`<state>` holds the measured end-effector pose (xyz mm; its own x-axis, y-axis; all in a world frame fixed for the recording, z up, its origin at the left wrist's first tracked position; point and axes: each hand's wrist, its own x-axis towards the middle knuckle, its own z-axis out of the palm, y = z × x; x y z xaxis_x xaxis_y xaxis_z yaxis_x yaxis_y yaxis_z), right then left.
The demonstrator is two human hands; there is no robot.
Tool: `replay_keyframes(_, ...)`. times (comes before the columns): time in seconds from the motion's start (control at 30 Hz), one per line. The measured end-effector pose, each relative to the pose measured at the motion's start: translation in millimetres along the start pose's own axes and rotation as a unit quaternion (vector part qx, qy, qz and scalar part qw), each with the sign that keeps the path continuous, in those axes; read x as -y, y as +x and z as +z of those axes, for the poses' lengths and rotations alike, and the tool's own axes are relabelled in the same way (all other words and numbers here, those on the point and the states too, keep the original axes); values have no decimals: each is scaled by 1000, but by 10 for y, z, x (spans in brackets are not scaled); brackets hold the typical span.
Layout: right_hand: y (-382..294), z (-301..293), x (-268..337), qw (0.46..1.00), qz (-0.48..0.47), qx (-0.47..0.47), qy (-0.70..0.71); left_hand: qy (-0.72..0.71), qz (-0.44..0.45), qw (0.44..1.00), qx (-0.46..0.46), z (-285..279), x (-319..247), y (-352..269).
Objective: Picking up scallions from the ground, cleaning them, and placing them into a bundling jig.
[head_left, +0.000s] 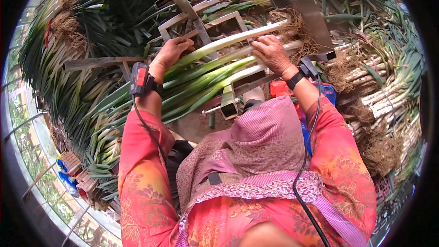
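Observation:
Several long leeks [219, 67] lie across a metal frame [205, 37] in front of me. Their white stems and brown roots [305, 39] point right, and their green leaves trail down to the left. My left hand [173, 53] is beside the upper edge of the leaves, fingers curled; its fingertips are partly hidden, and whether it grips a leaf is unclear. Over the white stems lies my right hand [273, 54], its bent fingers touching them; its thumb is hidden. The roots reach a upright metal plate [301, 13] at the frame's right end.
A large heap of leeks [65, 72] fills the left side. More root-ended bundles [384, 99] are stacked at right. Loose leaves litter the ground behind the frame. A square tube end [229, 109] juts towards my lap. Cables run from both wrist devices along my arms.

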<state>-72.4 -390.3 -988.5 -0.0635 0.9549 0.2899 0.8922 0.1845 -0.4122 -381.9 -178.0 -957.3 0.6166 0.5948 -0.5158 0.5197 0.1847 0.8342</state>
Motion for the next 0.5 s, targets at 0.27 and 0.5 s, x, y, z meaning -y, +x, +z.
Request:
replay_keyframes(0.27,-17,14,-12,1000,-15,-6,4,420,206,860,-201,387,148,-181)
replay_keyframes(0.5,-39,22,-35,999,-20,-30,19,539,174,820,-82,321,-40,-108)
